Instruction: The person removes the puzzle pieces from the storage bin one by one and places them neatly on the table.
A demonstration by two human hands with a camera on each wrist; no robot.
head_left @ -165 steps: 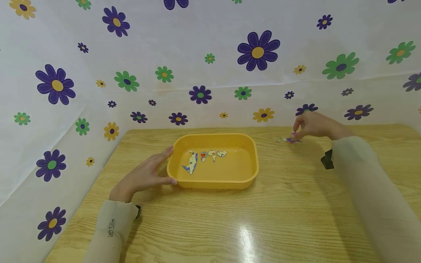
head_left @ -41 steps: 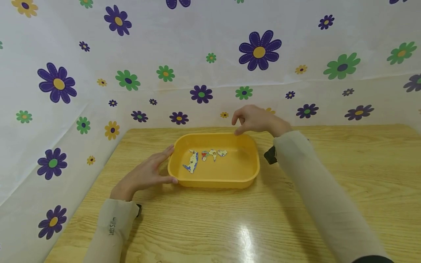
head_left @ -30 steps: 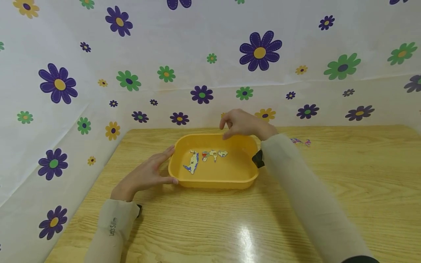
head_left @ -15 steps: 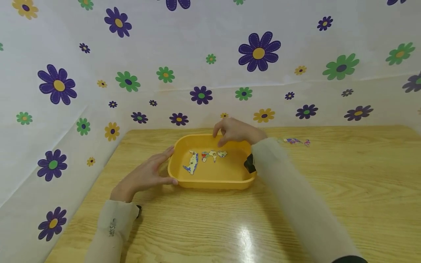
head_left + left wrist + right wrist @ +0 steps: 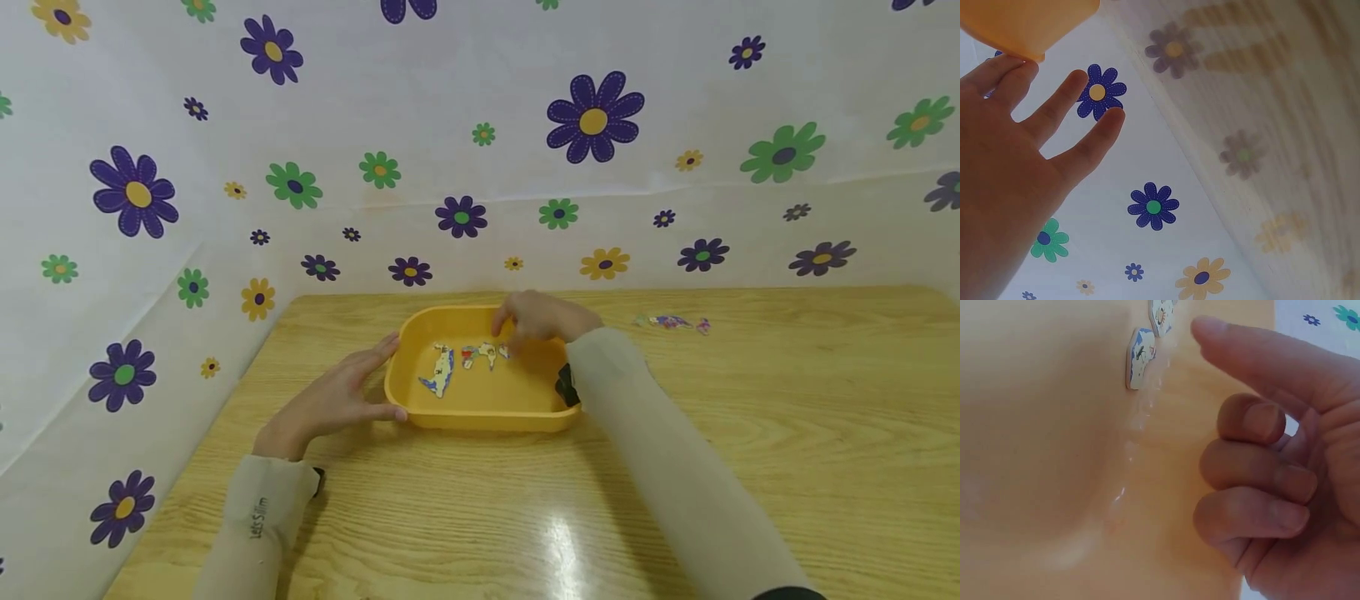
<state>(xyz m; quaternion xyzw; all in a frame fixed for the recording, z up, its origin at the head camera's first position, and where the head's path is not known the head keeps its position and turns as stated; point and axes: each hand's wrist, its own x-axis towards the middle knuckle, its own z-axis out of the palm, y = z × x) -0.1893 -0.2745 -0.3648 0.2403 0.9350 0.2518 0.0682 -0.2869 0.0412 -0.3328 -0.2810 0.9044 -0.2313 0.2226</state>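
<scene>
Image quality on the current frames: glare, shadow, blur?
Head: bright glare streak on the table, soft shadow under the right forearm, right hand slightly smeared at the fingers. Left wrist: left hand dim against the brighter floral backdrop. Right wrist: tray soft, small glints along its inner edge; printed pieces crisper.

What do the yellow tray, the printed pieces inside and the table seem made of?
Yellow tray: probably plastic, smooth, given its rounded molded corners and soft sheen.
Printed pieces: perhaps thin wood or thick card, with printed faces and plain edges.
Table: wood or wood-look laminate, glossy, showing grain and a bright reflection.
</scene>
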